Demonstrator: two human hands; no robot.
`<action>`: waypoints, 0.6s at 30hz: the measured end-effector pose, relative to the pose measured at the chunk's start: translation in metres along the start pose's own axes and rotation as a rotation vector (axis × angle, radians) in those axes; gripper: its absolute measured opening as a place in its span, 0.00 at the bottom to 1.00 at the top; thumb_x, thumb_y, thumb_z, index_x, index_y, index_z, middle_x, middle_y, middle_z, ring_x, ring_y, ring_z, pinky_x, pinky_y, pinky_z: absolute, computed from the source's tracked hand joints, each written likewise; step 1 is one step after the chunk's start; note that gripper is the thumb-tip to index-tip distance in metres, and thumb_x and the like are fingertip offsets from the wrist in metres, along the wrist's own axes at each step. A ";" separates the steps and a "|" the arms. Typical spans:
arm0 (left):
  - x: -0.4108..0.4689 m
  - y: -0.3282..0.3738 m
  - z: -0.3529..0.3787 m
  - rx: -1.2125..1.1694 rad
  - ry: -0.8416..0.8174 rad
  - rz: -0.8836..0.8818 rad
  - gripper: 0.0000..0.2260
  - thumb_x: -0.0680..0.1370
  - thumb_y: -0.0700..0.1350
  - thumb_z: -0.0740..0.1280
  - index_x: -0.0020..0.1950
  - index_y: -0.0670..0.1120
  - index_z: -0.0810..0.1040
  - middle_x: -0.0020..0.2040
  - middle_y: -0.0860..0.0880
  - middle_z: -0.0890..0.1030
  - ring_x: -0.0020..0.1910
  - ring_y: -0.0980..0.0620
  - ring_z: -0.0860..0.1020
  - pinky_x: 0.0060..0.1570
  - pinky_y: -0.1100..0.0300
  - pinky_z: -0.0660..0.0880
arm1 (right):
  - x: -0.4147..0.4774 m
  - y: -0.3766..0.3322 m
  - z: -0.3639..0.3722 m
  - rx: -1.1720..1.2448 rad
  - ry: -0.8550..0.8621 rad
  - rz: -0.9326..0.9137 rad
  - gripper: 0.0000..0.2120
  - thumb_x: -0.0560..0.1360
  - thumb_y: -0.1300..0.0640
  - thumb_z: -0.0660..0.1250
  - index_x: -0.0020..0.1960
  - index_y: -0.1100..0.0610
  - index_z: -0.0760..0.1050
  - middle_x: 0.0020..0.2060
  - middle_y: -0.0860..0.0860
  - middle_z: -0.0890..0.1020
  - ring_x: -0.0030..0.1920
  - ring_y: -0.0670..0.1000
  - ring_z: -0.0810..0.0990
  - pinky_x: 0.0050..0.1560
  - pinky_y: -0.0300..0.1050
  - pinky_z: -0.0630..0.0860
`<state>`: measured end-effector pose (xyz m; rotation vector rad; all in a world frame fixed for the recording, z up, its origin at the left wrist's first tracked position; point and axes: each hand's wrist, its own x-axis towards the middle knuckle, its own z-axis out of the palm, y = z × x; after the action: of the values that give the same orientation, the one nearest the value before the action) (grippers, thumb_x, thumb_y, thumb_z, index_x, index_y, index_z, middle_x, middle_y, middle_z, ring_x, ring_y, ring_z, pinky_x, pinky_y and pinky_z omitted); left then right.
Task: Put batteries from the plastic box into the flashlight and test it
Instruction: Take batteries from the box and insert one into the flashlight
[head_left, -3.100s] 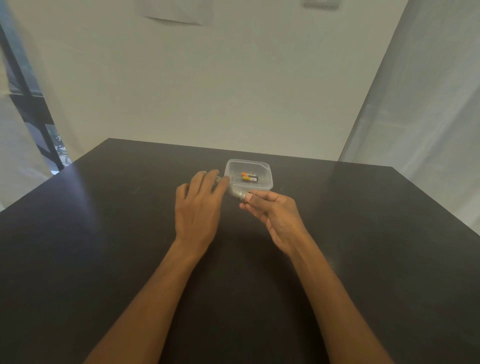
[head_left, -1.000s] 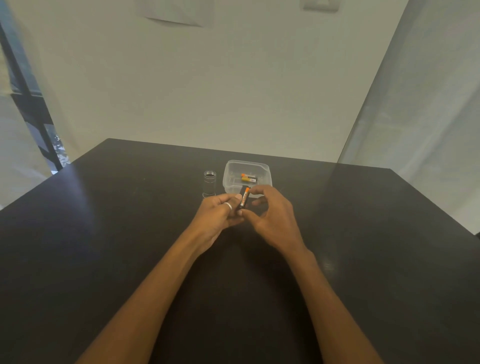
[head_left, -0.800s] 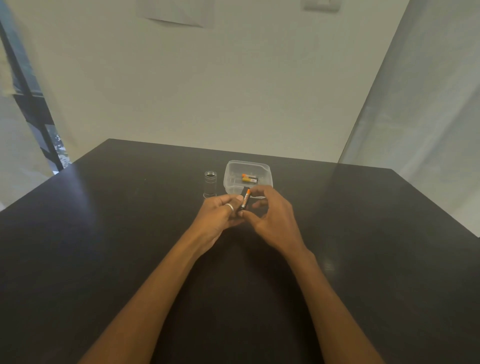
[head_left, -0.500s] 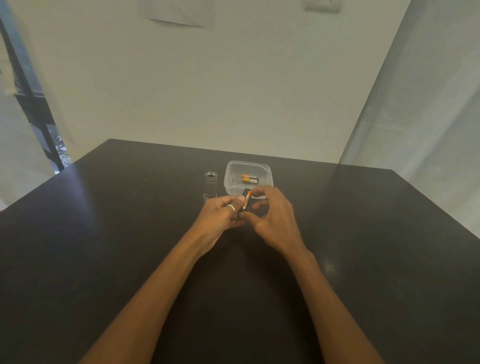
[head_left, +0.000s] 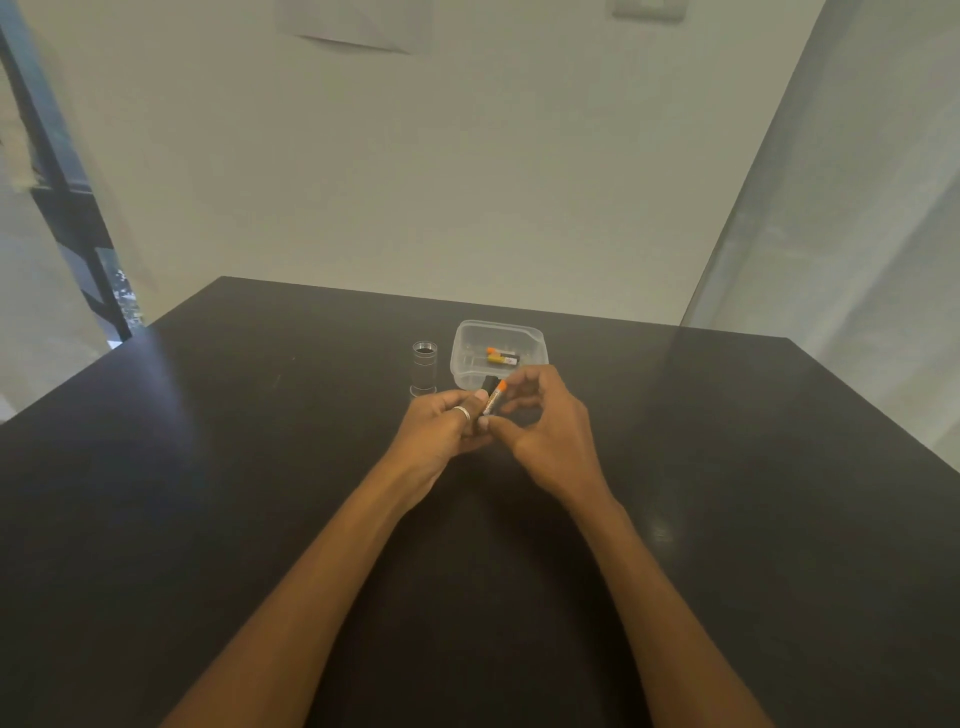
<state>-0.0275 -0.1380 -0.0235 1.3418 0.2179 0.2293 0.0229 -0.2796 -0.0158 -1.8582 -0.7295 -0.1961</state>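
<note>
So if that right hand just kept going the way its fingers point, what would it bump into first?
Probably the battery pinched between both hands, then the left hand right behind it. The right hand points left and slightly away, so the plastic box beyond looks off that line, though depth is hard to judge.

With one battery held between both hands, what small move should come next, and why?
Probably press the battery fully into the dark holder in the left hand: the right hand pinches it, its orange end pokes out, and the flashlight body stands open beside the plastic box.
</note>
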 end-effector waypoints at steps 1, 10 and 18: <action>0.000 0.000 0.000 0.007 0.000 0.004 0.09 0.84 0.43 0.66 0.50 0.42 0.85 0.37 0.52 0.85 0.39 0.58 0.83 0.49 0.57 0.82 | 0.000 -0.001 -0.001 0.037 0.025 0.006 0.17 0.71 0.60 0.79 0.54 0.54 0.76 0.47 0.45 0.83 0.46 0.38 0.82 0.45 0.27 0.75; 0.003 -0.003 0.001 0.046 0.013 -0.022 0.08 0.83 0.45 0.67 0.54 0.44 0.84 0.48 0.44 0.85 0.45 0.53 0.85 0.46 0.60 0.82 | 0.007 0.001 -0.018 0.357 0.297 0.198 0.10 0.76 0.62 0.74 0.54 0.55 0.77 0.47 0.51 0.85 0.44 0.44 0.86 0.35 0.37 0.79; 0.005 -0.004 0.000 0.050 0.023 -0.041 0.07 0.83 0.45 0.67 0.54 0.44 0.84 0.50 0.43 0.85 0.46 0.52 0.86 0.48 0.59 0.82 | 0.012 0.033 -0.050 0.108 0.532 0.383 0.15 0.78 0.58 0.72 0.63 0.55 0.75 0.45 0.48 0.84 0.45 0.51 0.86 0.43 0.44 0.83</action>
<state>-0.0229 -0.1378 -0.0274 1.3830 0.2719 0.2060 0.0613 -0.3276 -0.0163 -1.6973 -0.0155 -0.3739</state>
